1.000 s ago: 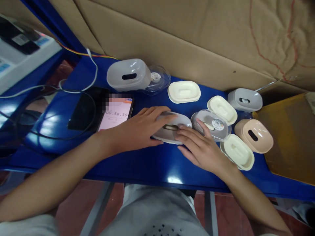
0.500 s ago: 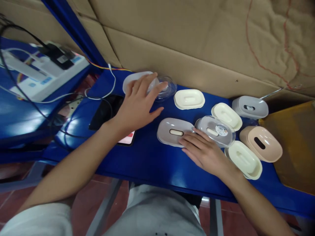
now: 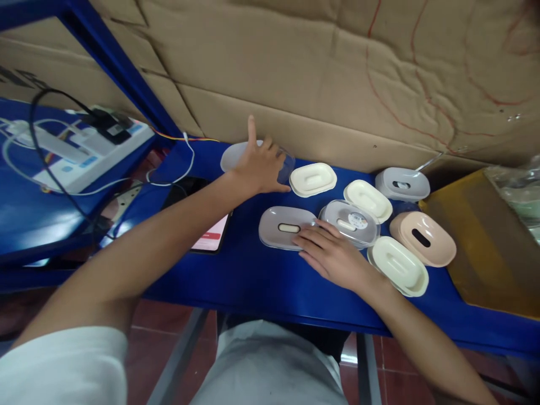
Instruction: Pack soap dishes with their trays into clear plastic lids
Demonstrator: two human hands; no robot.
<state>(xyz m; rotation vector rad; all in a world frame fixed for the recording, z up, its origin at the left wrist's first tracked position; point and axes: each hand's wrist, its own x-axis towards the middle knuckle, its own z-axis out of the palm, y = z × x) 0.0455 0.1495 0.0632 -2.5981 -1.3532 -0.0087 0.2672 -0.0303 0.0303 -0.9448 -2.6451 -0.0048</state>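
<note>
With fingers spread, my left hand [image 3: 261, 166] is over the clear plastic lid [image 3: 288, 164] at the back of the table and hides most of it. A grey oval box [image 3: 231, 154] lies just left of that hand, partly covered by it. My right hand [image 3: 331, 253] lies with fingers stretched out on the right end of another grey oval box [image 3: 274, 225], whose slot shows a cream piece [image 3: 289, 228]. Touching or very near that hand is a grey box under a clear labelled lid [image 3: 358, 232].
Cream oval trays [image 3: 313, 179] stand behind and to the right. A peach box [image 3: 424, 239] and a grey slotted box [image 3: 403, 184] are near a taped carton [image 3: 498, 242]. A phone [image 3: 213, 233] lies under my left forearm. Cables run to a power strip [image 3: 97, 160].
My left hand has left the front grey box and moved back and left, to the clear lid. My right hand has stayed on the box. The camera view has shifted.
</note>
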